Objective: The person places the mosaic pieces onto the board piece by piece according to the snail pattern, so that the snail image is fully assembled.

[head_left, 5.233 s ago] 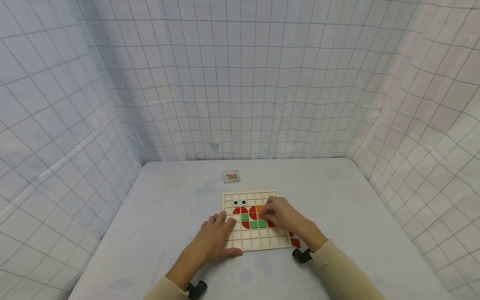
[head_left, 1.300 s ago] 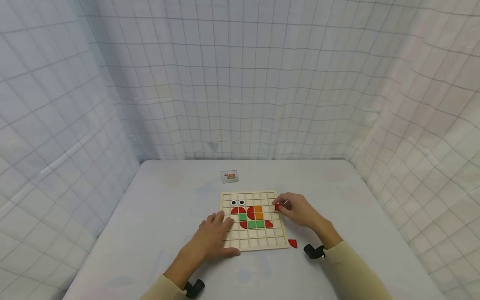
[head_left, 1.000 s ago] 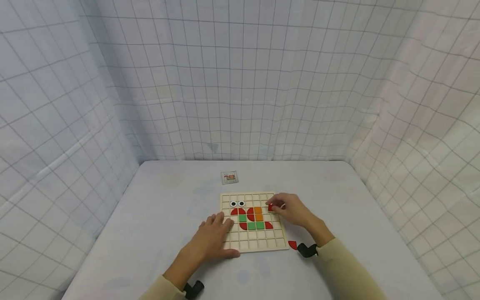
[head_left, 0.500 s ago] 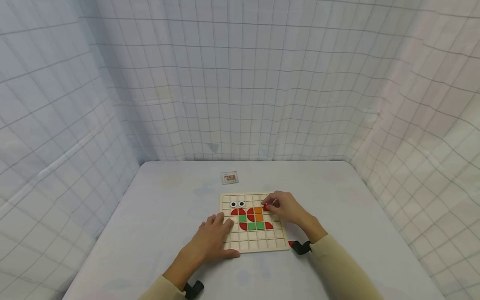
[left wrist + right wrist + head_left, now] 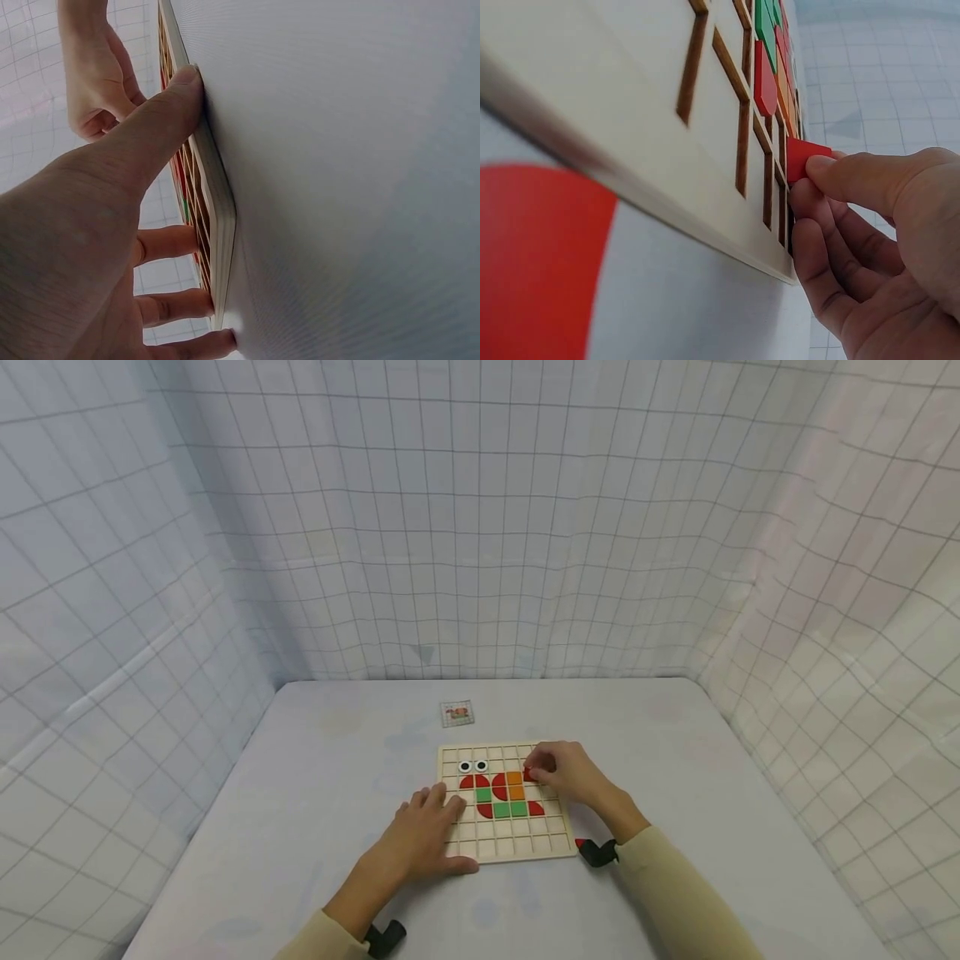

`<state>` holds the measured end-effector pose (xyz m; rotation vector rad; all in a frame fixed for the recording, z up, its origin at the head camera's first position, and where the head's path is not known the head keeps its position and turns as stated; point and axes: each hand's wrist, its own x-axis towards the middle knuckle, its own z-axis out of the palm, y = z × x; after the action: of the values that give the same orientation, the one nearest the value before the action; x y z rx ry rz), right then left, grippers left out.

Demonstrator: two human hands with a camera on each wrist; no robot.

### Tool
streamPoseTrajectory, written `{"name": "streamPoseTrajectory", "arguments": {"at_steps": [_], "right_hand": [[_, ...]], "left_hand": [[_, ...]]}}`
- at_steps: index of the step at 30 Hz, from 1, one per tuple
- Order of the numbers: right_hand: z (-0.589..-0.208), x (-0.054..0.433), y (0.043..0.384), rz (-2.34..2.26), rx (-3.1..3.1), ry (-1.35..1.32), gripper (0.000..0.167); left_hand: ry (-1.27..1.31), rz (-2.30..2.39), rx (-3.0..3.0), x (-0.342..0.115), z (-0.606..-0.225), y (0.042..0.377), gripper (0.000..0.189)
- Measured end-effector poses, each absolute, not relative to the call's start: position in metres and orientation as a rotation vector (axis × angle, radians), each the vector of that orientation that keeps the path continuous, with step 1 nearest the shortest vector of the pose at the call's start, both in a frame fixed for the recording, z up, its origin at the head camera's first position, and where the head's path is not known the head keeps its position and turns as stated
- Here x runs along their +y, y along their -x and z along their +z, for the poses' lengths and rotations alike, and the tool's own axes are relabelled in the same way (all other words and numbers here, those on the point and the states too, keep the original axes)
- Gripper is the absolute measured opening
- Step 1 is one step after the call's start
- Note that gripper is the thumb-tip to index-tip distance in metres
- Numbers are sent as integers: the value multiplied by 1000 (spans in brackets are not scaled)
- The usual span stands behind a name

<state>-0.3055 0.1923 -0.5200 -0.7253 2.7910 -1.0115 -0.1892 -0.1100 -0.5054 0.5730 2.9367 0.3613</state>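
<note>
A square wooden grid board (image 5: 495, 846) lies on the table with coloured tiles set in its cells. My left hand (image 5: 427, 831) rests at its left side, fingers extended over the board and thumb (image 5: 176, 97) along the near edge. With thumb and fingers, my right hand (image 5: 570, 772) pinches a red tile (image 5: 804, 155), which stands tilted at a cell just right of the upper orange tile (image 5: 513, 777). Green tiles (image 5: 510, 810), red quarter-round tiles (image 5: 475, 782) and two eye discs (image 5: 472, 767) sit in the grid. The right fingers partly cover the held tile.
Behind the board lies a small picture card (image 5: 457, 713) showing a coloured figure on a grid. One loose red quarter-round tile (image 5: 540, 255) is on the table beside the board's right edge, mostly hidden in the head view by the black wrist camera (image 5: 597, 852).
After leaving an orange tile in the grid, my right hand picked up a red tile from the board's right and carried it left to beside the orange tiles. The left hand stays put.
</note>
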Motion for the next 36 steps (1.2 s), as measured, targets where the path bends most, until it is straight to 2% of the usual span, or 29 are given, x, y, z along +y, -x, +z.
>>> {"name": "streamPoseTrajectory", "arguments": {"at_steps": [25, 36], "right_hand": [[-518, 187, 303, -1057, 2743, 566, 7], [-519, 186, 304, -970, 2801, 656, 5]], "left_hand": [[-552, 385, 2943, -111, -505, 187, 99], [-572, 397, 2949, -113, -506, 187, 98]]}}
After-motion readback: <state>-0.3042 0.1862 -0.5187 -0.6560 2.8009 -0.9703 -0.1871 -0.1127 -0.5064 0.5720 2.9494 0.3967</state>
